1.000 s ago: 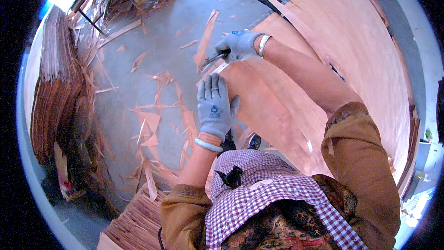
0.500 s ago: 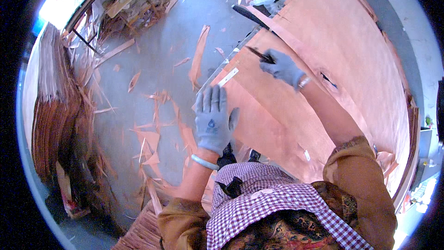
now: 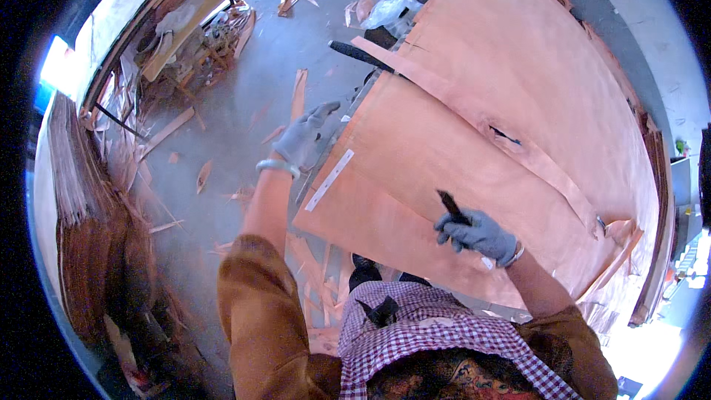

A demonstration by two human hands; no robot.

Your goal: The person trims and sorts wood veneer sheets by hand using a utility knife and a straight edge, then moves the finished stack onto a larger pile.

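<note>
My gloved left hand (image 3: 304,135) is open, fingers extended, just beyond the left edge of a large pinkish wood veneer sheet (image 3: 400,144); it holds nothing that I can see. My gloved right hand (image 3: 475,235) grips a dark tool (image 3: 449,204) over the sheet's lower middle; its exact kind is unclear. A white strip (image 3: 330,178) lies near the sheet's left edge. Farther right is a wide veneer sheet (image 3: 518,52), with a long narrower piece (image 3: 459,114) along its near edge and a dark split (image 3: 503,135) beside that.
Tall veneer stacks (image 3: 92,252) stand at the left. A scrap pile (image 3: 204,55) lies by a metal-framed rack (image 3: 109,115) at upper left. A black bar (image 3: 352,53) and plastic bag (image 3: 389,7) are beyond the sheet. Offcuts (image 3: 300,92) litter the grey floor.
My left hand has moved forward along the sheet's left edge. My right hand, still gripping the tool, has drawn back toward me from the far edge. The view has shifted.
</note>
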